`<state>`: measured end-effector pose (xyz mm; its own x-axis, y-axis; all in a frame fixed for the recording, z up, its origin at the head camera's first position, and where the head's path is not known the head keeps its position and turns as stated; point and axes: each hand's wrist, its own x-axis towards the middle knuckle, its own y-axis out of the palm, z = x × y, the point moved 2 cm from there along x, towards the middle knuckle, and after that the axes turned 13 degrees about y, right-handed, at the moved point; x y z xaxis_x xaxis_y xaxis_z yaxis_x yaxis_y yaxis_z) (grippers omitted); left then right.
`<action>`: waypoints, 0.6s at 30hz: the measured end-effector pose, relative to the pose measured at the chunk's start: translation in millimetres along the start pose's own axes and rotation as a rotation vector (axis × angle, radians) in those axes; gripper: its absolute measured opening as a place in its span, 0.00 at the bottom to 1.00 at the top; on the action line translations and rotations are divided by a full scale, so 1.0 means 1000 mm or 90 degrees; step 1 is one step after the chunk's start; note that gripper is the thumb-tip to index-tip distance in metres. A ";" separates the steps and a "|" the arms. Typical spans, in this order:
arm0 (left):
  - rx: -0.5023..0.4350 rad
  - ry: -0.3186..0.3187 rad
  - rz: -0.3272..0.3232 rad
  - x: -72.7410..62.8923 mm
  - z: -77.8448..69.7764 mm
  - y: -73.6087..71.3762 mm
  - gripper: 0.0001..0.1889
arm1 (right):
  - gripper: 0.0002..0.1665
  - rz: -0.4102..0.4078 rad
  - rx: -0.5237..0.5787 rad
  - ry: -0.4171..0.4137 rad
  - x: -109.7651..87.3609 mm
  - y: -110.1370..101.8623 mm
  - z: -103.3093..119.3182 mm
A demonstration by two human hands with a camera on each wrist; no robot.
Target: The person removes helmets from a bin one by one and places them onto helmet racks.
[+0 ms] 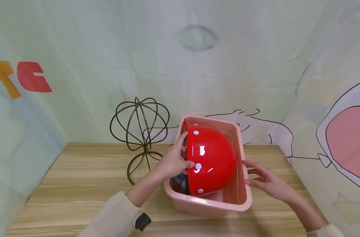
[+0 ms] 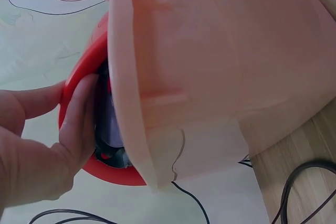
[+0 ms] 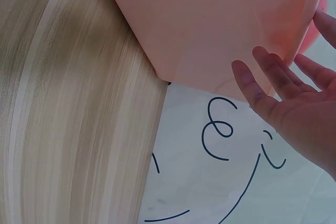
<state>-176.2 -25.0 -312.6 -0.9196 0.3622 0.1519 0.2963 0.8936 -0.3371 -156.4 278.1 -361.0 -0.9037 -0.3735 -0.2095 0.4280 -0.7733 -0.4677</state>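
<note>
A glossy red helmet (image 1: 212, 158) with white dots lies on its side in a pink plastic bin (image 1: 213, 206), its opening turned left. My left hand (image 1: 172, 161) grips the helmet's rim, thumb on the outer shell and fingers inside the opening. In the left wrist view, the fingers of the left hand (image 2: 47, 135) reach in beside the dark padding (image 2: 107, 124). At the bin's right rim, my right hand (image 1: 264, 181) touches the edge with loosely extended fingers. The right wrist view has that hand's fingers (image 3: 273, 74) spread along the bin's outer wall.
A dark wire stand (image 1: 139, 131) with a globe-shaped top stands left of the bin. Both rest on a wooden table (image 1: 88, 184). A printed curtain (image 1: 156, 59) hangs behind the table and along its sides.
</note>
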 end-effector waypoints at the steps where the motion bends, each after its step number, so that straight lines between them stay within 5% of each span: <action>1: -0.003 0.000 0.001 0.000 0.000 0.000 0.46 | 0.36 0.003 0.000 -0.004 0.000 0.000 0.000; 10: -0.056 -0.044 -0.002 -0.001 0.003 -0.001 0.47 | 0.36 0.009 0.006 -0.024 0.000 -0.001 0.001; 18: -0.033 -0.022 0.004 -0.002 0.001 0.001 0.46 | 0.36 0.014 0.006 -0.019 0.000 0.000 0.002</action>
<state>-174.6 -25.0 -314.3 -0.9259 0.3590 0.1180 0.3139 0.9045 -0.2887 -155.9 277.2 -359.6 -0.8930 -0.4057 -0.1946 0.4486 -0.7689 -0.4555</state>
